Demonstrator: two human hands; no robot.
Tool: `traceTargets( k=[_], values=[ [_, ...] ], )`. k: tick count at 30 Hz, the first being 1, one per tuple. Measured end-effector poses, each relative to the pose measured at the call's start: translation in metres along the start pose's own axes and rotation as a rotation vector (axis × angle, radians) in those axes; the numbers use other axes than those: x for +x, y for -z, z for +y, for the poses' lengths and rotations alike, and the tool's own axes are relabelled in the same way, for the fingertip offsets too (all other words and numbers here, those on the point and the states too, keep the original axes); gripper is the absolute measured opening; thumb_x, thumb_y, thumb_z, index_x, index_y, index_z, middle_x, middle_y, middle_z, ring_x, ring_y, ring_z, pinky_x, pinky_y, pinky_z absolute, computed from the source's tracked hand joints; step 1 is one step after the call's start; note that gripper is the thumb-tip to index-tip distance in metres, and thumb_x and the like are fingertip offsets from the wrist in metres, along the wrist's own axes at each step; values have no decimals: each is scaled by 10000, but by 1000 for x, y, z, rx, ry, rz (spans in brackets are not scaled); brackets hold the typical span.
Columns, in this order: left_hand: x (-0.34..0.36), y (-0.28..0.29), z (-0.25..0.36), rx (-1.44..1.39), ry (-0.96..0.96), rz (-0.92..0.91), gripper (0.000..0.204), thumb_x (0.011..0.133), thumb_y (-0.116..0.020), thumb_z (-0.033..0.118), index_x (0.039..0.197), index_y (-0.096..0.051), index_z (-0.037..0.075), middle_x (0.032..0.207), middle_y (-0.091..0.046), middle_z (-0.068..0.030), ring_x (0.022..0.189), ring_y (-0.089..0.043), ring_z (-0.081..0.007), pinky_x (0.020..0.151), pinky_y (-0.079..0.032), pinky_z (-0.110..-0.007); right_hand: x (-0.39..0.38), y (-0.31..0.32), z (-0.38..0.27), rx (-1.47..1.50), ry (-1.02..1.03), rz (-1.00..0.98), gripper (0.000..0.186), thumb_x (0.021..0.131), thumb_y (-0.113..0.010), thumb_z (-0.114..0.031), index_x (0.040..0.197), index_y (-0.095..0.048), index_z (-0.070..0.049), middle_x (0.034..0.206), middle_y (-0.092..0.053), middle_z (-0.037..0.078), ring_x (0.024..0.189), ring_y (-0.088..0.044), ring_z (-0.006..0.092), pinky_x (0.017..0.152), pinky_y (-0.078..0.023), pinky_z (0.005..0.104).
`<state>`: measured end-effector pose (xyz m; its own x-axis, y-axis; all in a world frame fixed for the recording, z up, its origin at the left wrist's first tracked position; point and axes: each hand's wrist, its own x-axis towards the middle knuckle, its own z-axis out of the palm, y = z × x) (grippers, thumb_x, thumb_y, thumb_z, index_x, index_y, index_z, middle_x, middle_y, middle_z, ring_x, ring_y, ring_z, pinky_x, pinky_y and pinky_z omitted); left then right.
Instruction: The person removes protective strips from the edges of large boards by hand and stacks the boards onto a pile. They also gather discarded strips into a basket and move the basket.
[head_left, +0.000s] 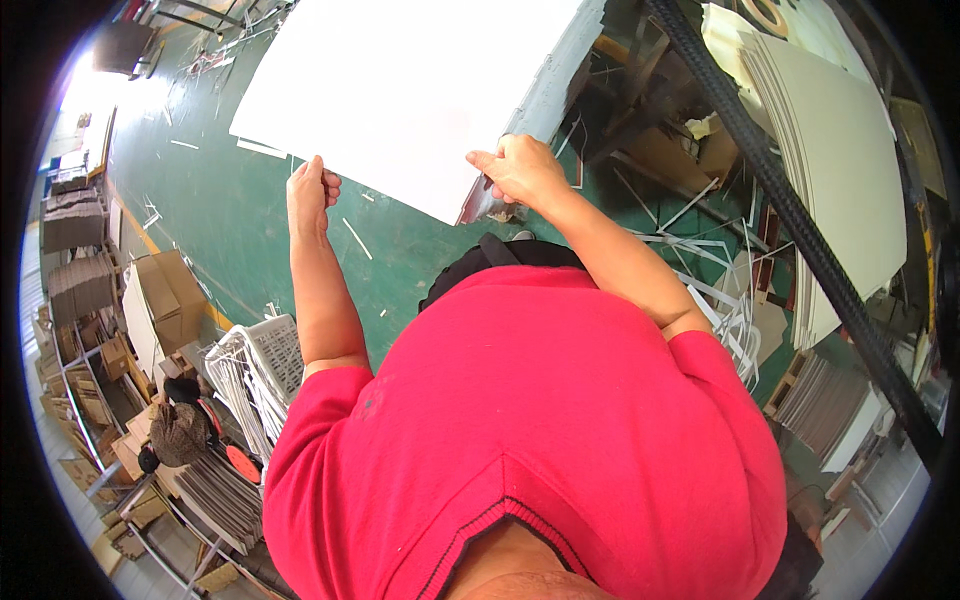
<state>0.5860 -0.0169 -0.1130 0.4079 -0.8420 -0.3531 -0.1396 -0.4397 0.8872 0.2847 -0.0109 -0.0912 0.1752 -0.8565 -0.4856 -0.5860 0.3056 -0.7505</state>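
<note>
A large, glaringly bright white sheet (pixel 390 90) stretches ahead of me, one corner pointing toward my body. My right hand (pixel 525 172) is closed at its right edge near that corner, thumb on top and fingers curled below. At the near edge, farther left, my left hand (pixel 313 192) is closed with its thumb up against the sheet's border; what its fingers hold is hidden. A narrow white strip (pixel 262 148) shows just beyond this hand, along the same border. Under the sheet's right side runs a worn grey surface edge (pixel 553 95).
White offcuts (pixel 357 238) lie on the green floor (pixel 240 230). A white basket of strips (pixel 265 355) stands left, near stacked cardboard (pixel 170 295) and a person (pixel 185 430). Tangled strips (pixel 735 310), leaning pale boards (pixel 840 170) and a thick black braided cable (pixel 790 200) are right.
</note>
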Motion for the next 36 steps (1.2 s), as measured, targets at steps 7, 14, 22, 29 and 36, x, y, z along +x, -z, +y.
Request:
traceTargets(
  k=[7, 14, 22, 29, 36],
  values=[
    [6, -1, -5, 21, -59, 20, 269, 870, -477, 257, 697, -507, 53, 547, -480, -29, 439, -407, -101, 389, -308, -234, 6, -7, 18, 327, 133, 21, 393, 789, -610, -354, 731, -600, 35, 534, -585, 96, 405, -533, 136, 399, -431, 275],
    [-5, -11, -5, -78, -43, 90, 283, 886, -470, 247, 658, -457, 82, 525, -402, 2, 418, -329, -74, 369, -233, -210, -4, -2, 25, 107, 141, 32, 426, 793, -553, -374, 691, -630, 32, 591, -613, 144, 674, -629, 284, 703, -489, 368],
    [0, -11, -11, -204, -53, 71, 290, 890, -476, 300, 714, -461, 70, 560, -424, -16, 456, -383, -101, 396, -297, -222, -57, 58, 108, 152, 146, 597, 280, 753, -624, -312, 731, -589, -34, 653, -617, 111, 643, -610, 253, 595, -466, 358],
    [-26, -54, -56, -417, -11, 260, 432, 905, -390, 422, 716, -461, 40, 570, -433, -42, 490, -423, -149, 400, -317, -246, -197, 169, 200, -36, 10, 1465, 143, 747, -631, -164, 829, -585, -57, 726, -614, 110, 652, -601, 244, 613, -476, 330],
    [39, -59, -343, 739, -551, -535, 356, 868, -479, 384, 813, -494, 33, 623, -554, -42, 549, -485, -229, 564, -442, -370, -303, 218, 271, -479, -406, 1474, 317, 702, -580, -5, 1012, -552, -64, 1093, -539, 94, 1025, -488, 293, 864, -412, 368]
  ],
)
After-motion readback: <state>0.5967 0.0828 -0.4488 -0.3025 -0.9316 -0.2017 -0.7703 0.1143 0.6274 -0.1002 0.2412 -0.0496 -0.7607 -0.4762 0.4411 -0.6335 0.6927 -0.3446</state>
